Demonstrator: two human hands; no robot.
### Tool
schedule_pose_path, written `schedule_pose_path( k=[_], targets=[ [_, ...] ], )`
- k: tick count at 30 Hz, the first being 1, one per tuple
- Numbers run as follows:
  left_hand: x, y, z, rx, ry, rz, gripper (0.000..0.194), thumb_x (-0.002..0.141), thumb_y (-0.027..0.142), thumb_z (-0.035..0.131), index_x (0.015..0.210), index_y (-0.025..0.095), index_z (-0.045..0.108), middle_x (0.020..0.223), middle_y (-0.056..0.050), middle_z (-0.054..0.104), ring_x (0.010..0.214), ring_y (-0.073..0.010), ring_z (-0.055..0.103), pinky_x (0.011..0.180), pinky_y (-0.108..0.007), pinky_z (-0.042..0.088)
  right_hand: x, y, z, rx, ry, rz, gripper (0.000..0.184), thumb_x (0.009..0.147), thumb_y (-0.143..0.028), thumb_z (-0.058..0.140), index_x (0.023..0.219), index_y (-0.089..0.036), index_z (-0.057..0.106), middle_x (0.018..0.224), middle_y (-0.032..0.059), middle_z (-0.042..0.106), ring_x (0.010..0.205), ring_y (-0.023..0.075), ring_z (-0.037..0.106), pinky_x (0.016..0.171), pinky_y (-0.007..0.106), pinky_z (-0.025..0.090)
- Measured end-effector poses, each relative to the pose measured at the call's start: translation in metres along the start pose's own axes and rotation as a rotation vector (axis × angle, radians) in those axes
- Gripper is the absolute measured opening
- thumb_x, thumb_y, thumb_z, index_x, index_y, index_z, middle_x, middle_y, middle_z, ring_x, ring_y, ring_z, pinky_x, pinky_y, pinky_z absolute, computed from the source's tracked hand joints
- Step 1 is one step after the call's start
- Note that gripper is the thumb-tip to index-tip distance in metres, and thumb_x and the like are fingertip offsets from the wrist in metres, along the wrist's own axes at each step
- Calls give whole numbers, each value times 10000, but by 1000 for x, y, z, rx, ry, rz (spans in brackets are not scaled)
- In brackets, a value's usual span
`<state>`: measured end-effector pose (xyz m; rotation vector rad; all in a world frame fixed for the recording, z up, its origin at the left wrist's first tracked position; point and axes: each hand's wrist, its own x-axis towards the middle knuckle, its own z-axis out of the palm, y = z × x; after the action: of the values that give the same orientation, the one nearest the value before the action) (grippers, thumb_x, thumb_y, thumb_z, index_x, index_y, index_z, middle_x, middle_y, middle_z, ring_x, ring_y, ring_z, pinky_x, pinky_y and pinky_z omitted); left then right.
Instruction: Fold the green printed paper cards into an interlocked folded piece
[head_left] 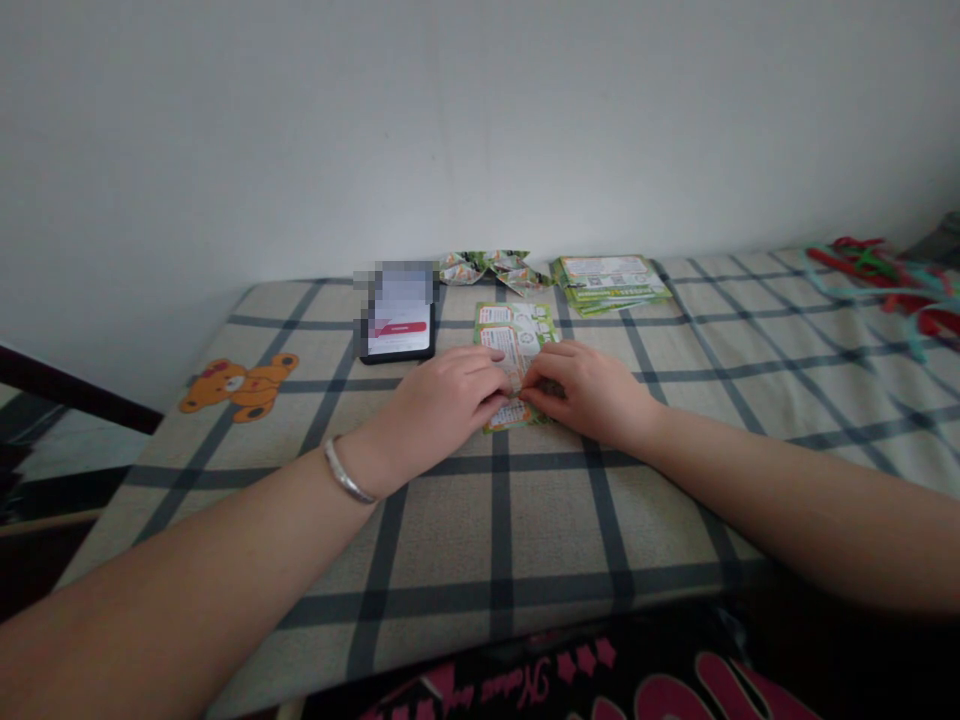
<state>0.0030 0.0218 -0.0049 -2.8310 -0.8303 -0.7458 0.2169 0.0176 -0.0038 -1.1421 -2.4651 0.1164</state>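
Observation:
A printed green-and-white paper sheet [516,338] lies on the checked tablecloth in front of me, with crease lines across it. My left hand [457,388], a silver bangle on its wrist, rests over the sheet's left side, thumb and index finger pinched together near its middle. From the right, my right hand [589,390] pinches the same sheet, its fingertips almost touching those of the left. The fingers hide part of the paper's lower half. Just beyond it sit several folded paper pieces [495,270] and a stack of similar printed sheets [611,278].
A phone [401,320] with a lit, partly blurred screen lies left of the sheet. The tablecloth [442,540] bears a bear-shaped patch [241,388] at left. Red, green and pale-blue strips [892,285] lie at far right. A white wall [480,130] stands behind.

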Motion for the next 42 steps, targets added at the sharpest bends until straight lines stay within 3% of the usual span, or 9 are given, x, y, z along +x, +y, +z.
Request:
schedule_pose_path(
  k=[6, 9, 12, 17, 30, 37, 42],
  targets=[
    [-1, -2, 2, 17, -12, -32, 68, 860, 159, 662, 921, 131, 666, 1031, -107, 692, 1077, -258, 641, 938, -429, 553, 1, 2, 1, 15, -12, 19, 72, 874, -242, 633, 852, -178, 659, 840, 45, 637, 807, 169, 561, 702, 270, 384],
    [0, -2, 0, 29, -45, 20, 54, 889, 161, 620, 886, 148, 672, 931, -78, 691, 1032, -252, 645, 894, -424, 566, 1, 3, 2, 31, -2, 11, 78, 876, -240, 623, 855, -174, 660, 844, 49, 640, 808, 172, 564, 706, 271, 390],
    [0, -2, -2, 101, 0, 101, 110, 905, 145, 585, 866, 153, 688, 953, -75, 696, 998, -243, 641, 870, -415, 568, 2, 4, 3, 44, -4, 2, 75, 871, -227, 616, 857, -168, 660, 841, 51, 640, 803, 175, 564, 717, 277, 399],
    [-2, -3, -3, 134, -40, 252, 197, 948, 141, 517, 999, 182, 702, 971, -39, 725, 1060, -213, 627, 963, -394, 532, 2, 6, 3, 48, -16, 4, 77, 871, -215, 599, 864, -165, 658, 854, 57, 644, 827, 185, 568, 740, 287, 409],
    [-6, 0, -5, 141, -135, 176, 142, 932, 174, 575, 1014, 165, 690, 1030, -72, 709, 1028, -229, 638, 891, -404, 553, 0, 8, -2, 81, -4, -27, 78, 867, -170, 600, 894, -157, 672, 869, 54, 652, 808, 171, 584, 723, 280, 437],
    [-4, 0, -5, 152, -147, 170, 148, 928, 194, 585, 1024, 176, 696, 1007, -67, 706, 977, -226, 638, 854, -396, 559, -10, 13, -10, 7, -23, -256, 242, 912, -132, 532, 972, -239, 740, 1038, 22, 714, 929, 184, 613, 797, 301, 462],
    [-4, 1, -6, 154, -165, 156, 137, 928, 200, 585, 1002, 181, 698, 993, -64, 698, 970, -225, 630, 855, -395, 550, -10, 7, -16, -97, -55, -301, 255, 914, -135, 525, 1004, -221, 747, 1036, 19, 737, 915, 198, 630, 775, 313, 480]
  ],
)
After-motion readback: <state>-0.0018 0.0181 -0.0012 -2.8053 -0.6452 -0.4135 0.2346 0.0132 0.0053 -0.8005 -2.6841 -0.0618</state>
